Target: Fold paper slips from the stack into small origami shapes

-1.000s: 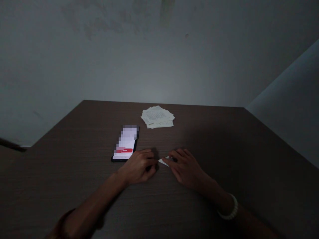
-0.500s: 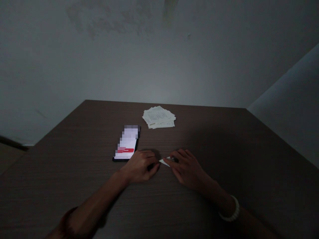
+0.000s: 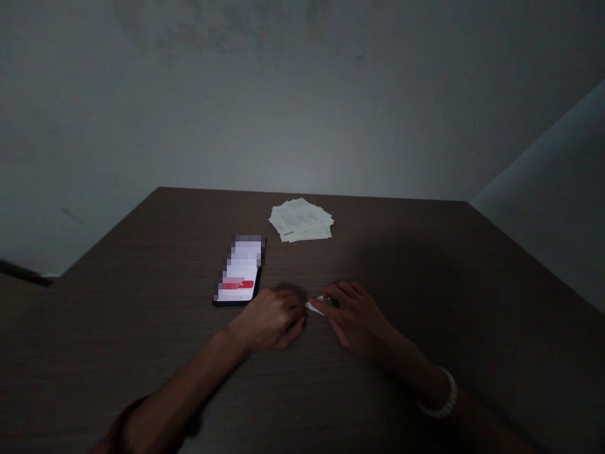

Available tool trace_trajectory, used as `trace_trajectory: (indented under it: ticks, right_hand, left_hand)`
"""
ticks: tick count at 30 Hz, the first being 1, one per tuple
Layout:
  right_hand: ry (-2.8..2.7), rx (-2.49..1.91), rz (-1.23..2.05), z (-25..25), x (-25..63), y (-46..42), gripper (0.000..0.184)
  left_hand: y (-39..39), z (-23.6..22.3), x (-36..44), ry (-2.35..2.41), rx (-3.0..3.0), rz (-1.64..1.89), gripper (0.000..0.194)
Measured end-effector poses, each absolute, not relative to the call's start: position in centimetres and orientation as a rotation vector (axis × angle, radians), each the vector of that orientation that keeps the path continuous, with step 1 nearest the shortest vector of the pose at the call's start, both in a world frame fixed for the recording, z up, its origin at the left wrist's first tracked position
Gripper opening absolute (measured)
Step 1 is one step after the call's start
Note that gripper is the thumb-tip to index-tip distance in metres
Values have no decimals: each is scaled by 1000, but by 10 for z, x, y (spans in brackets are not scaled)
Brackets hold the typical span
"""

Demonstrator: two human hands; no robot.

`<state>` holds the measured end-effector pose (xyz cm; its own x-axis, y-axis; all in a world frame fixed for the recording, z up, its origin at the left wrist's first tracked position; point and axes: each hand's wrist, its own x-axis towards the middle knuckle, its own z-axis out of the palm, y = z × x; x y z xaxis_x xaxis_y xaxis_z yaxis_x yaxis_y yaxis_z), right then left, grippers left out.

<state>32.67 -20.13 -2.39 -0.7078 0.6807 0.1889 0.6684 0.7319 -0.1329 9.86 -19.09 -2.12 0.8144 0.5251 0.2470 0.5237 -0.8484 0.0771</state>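
A small piece of white paper (image 3: 316, 306) is held low over the counter (image 3: 293, 391), between the two hands. Its left tip is met by the curled fingers of the left hand (image 3: 274, 318), which is nearly closed; whether the tip is pinched or only touched cannot be told. The paper's other side is covered by the right hand (image 3: 354, 318), whose fingers are partly bent, with the index finger laid across the white surface. A pale, beaded-looking bracelet (image 3: 444, 397) is worn on the right wrist.

Just beyond the left hand, a phone (image 3: 240, 268) is laid face up, its screen lit and partly pixelated, with a red bar shown near the lower end. Farther off, to the right of the phone and apart from it, printed papers (image 3: 301, 219) are piled in an uneven, fanned stack. The dark, wood-grained counter is bordered at its far edge by a grey wall (image 3: 293, 113), marked by stains near the top.
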Motion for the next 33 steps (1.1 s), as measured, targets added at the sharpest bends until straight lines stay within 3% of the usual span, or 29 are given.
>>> trace_trajectory:
  ticks: [9,21,26,33]
  right_hand:
    - [-2734,-1049,47,-23,325,-201,55]
    - [-2643,-1066,168,-28,328,-200,45]
    - [-2511,-1006,285,-32,342,-194,31]
    - [-2607,-948,304,-27,352,-191,38]
  left_hand:
    - [-192,-22,98,901,2991,394,26]
    - [-194,-20,100,931,2974,393,23]
    - [-195,-23,99,937,3008,371,20]
    - [-192,-19,100,1100,2920,366,20]
